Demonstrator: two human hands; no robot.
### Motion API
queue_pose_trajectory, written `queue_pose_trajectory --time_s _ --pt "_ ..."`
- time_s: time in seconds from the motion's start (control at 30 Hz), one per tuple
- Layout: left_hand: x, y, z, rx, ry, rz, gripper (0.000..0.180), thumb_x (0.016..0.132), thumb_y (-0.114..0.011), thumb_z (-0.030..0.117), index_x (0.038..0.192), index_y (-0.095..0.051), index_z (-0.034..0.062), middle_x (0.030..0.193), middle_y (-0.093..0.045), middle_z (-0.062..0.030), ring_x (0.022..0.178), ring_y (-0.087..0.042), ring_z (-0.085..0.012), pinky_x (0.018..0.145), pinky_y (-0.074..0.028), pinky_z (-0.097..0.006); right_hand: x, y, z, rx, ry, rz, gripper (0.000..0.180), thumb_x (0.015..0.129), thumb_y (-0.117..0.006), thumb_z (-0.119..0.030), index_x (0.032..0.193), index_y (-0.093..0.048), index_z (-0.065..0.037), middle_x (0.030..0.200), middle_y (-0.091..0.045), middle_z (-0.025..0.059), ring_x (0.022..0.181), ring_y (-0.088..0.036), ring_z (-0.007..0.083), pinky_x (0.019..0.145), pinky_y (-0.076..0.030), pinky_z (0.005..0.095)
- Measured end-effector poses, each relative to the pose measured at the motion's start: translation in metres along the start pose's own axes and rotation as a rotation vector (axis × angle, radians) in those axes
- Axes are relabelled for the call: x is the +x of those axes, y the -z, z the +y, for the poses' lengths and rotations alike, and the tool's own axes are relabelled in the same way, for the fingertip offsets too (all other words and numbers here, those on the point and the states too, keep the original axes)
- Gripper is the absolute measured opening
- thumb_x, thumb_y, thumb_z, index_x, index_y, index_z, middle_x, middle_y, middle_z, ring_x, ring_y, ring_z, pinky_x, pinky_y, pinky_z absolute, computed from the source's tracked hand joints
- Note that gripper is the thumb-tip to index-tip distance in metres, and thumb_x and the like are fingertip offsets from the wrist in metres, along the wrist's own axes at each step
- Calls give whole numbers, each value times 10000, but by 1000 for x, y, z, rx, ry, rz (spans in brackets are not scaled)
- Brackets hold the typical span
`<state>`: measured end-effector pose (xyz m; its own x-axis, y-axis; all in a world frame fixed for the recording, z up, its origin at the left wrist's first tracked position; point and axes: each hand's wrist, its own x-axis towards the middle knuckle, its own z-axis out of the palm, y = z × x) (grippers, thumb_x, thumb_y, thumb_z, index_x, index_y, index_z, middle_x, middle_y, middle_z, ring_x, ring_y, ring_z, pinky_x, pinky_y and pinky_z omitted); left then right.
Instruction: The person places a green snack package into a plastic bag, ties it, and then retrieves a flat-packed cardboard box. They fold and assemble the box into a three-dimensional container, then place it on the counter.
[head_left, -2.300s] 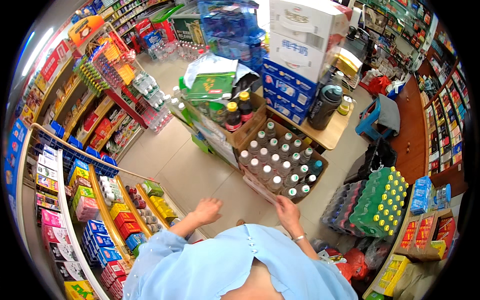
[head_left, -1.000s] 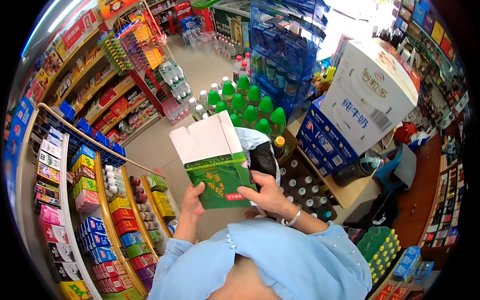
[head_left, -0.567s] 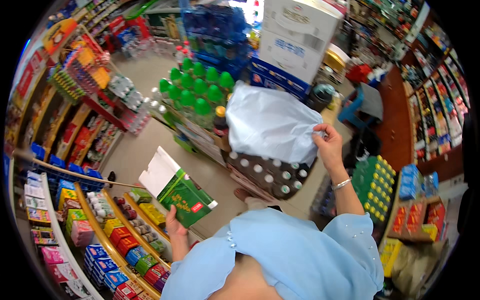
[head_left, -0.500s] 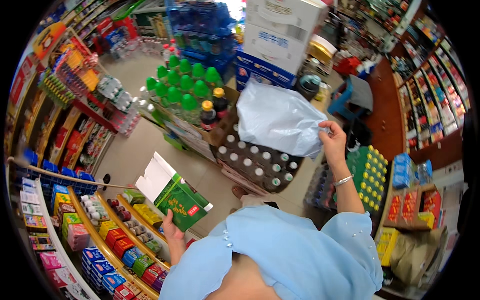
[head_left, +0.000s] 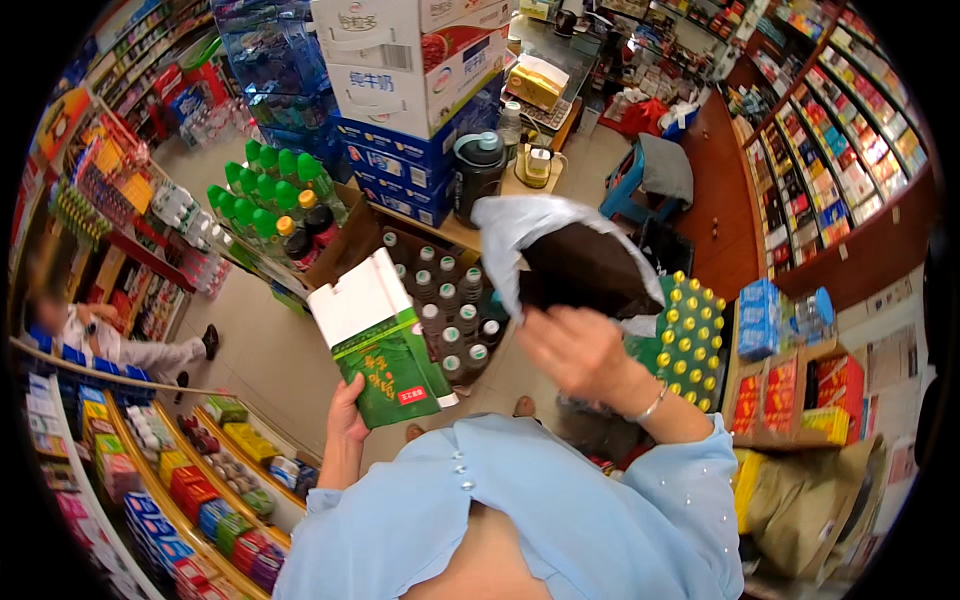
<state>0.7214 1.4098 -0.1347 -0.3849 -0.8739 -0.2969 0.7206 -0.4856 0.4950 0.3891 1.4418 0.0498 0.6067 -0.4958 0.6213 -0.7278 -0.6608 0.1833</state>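
Note:
My left hand (head_left: 346,413) grips a flat green carton (head_left: 383,368) by its lower left edge. The carton's white end flaps stand open and point away from me. At the right, my right hand (head_left: 583,358) has its slightly blurred fingers closed on the near rim of a pale plastic bag (head_left: 504,238). The bag's mouth gapes wide, and its inside looks dark brown; what may lie in it does not show. Between carton and bag stands a box of bottles with pale caps (head_left: 451,312).
Green-capped bottles (head_left: 262,222) and stacked milk cartons (head_left: 375,70) stand beyond, with a dark jug (head_left: 479,172) beside them. Yellow-capped bottles (head_left: 690,335) are at the right. Shelves of small packets (head_left: 190,490) run along the lower left. A person (head_left: 120,340) sits at the left.
The bag has swung round and its mouth has opened toward me. My right hand has moved left and nearer. The green carton has moved right; a seated person has come into view.

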Motion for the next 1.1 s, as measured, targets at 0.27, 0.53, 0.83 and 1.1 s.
queue_pose_trajectory --time_s 0.27,0.53,0.83,1.1 --pt "84 -70 -166 -114 216 56 375 869 -574 142 1217 -494 24 1153 -582 -117 1024 -583 -244 894 -477 -395 -71 40 36 124 158 -64 118 669 -598 -123 748 -617 -38 950 -633 122 715 -561 194 497 -370 228" --pt "135 -145 -196 40 311 -6 358 870 -575 141 1195 -507 7 1154 -581 -120 1015 -587 -245 897 -478 -398 -123 53 96 180 -36 -104 154 685 -611 -121 806 -614 -26 972 -633 137 683 -552 185 476 -379 235" --pt "221 -194 -200 304 265 81 242 862 -602 116 1070 -577 -4 1021 -635 -101 868 -630 -182 768 -538 -331 -238 34 261 23 -1057 15 262 759 -491 64 981 -618 7 992 -628 186 886 -620 329 758 -492 350" --pt "284 -238 -186 518 167 19 243 914 -547 213 1045 -590 13 943 -646 -53 770 -617 -111 669 -527 -268 -385 49 393 -245 -1590 188 343 746 -490 -13 1057 -632 11 991 -648 192 860 -628 286 790 -464 332"
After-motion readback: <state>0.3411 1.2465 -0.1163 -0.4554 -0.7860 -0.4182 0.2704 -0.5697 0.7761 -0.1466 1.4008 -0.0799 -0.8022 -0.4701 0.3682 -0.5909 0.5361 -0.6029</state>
